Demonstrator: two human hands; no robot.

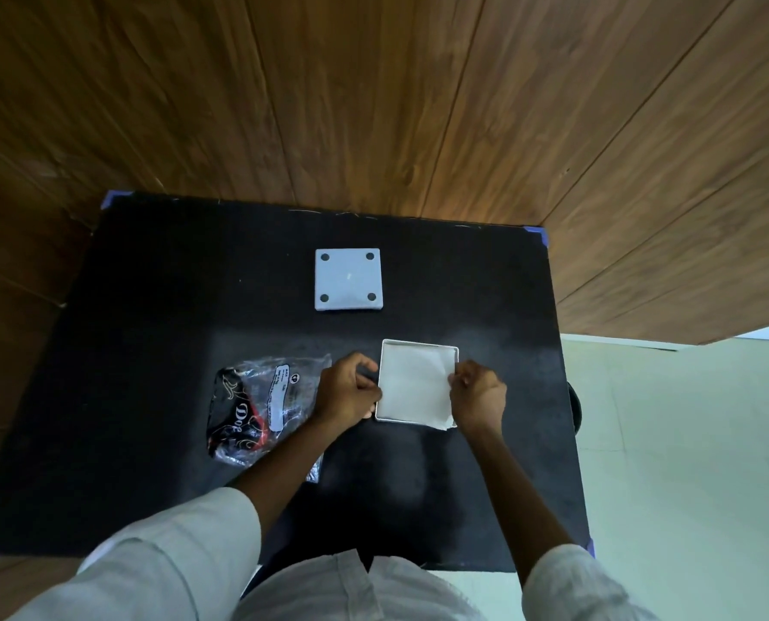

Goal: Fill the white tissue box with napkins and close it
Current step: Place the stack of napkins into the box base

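- Napkins point(412, 387) lie in the open white tissue box point(418, 343) at table point(159, 307) centre-right, one corner overhanging the near-right rim.
- Left hand point(347, 389), fingers curled, steadies the box's left wall.
- Right hand point(479, 396) pinches the stack's right edge.
- Best practice: tuck the corner inside first, press flat, then fetch the lid point(348, 279), well apart behind.
- Wrapper point(262, 410) lies left.

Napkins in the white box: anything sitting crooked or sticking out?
Yes. The napkins fill the open tissue box, but the near right corner pokes over the rim by the right hand, so the stack lies askew. The left hand grips the left wall. The lid lies apart, farther back.
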